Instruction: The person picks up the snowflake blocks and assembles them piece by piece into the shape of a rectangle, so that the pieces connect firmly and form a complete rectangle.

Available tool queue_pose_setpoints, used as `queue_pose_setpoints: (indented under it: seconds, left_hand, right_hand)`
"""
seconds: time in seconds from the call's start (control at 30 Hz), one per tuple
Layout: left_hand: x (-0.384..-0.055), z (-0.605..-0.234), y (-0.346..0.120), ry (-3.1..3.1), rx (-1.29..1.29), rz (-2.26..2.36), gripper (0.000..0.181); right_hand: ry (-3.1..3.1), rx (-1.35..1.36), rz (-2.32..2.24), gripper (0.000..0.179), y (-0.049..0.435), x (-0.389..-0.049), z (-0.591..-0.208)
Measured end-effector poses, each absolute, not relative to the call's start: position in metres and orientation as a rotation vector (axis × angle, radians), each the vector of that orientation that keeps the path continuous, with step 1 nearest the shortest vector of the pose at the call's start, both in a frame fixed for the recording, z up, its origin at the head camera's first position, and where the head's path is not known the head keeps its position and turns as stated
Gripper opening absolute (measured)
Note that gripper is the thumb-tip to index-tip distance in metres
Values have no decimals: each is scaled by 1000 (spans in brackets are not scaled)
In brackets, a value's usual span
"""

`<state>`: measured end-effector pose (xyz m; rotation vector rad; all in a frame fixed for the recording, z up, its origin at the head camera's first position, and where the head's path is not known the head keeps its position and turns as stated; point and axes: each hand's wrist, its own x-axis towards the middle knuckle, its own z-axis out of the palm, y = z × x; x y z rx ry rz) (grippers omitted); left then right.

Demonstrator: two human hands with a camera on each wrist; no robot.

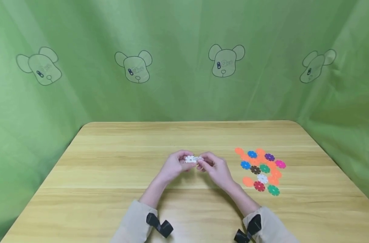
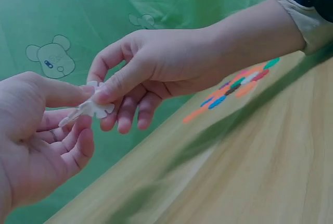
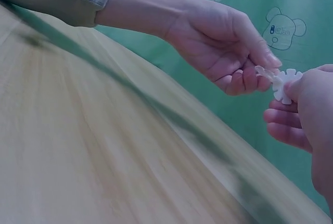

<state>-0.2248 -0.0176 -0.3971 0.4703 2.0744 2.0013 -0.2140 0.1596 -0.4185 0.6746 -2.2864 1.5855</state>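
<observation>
two hands work above a pale wood counter [image 1: 111, 152], near its middle as seen from the head. the left grip [image 1: 173, 166], a bare hand, is clamped on a left white disc [image 1: 189, 159], notched round its rim and pinched between thumb and fingers. the right grip [image 1: 218, 171], likewise bare, is clamped on a right white disc [image 3: 281, 85], its thumb pressed to the face. the two discs meet between the hands at an angle, one edge-on and the other more nearly face-on in both wrist views; whether their notches interlock cannot be told. to the right of the hands, well apart from them, a flat cluster lies on the counter: several orange discs [image 1: 248, 182], two blue discs [image 1: 245, 165] at the left, a purple disc [image 1: 269, 157] at the far side, a pink disc [image 1: 280, 164] at the right, a brown disc [image 1: 255, 169] and a green disc [image 1: 265, 168] side by side, a loose white disc [image 1: 262, 179], and, nearest the viewer, a red disc [image 1: 259, 186] beside a second green disc [image 1: 273, 190]. light sleeves [image 1: 132, 221] carry black devices [image 1: 166, 229] at the cuffs. behind hangs a green curtain [image 1: 178, 101] printed with bear-head outlines [image 1: 224, 64].
</observation>
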Motion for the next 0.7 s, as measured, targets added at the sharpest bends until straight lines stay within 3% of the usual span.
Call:
queue_pose_setpoints:
  seconds: [0.37,0.7]
  left_hand:
    - [-224,-403,-14,2066,503,1977,43]
    - [-226,-400,-14,2106,475,1945,35]
  right_hand:
    - [-2275,756,1499,7,163,-216,-425]
    - [-2405,697,1572,14,173,-216,-415]
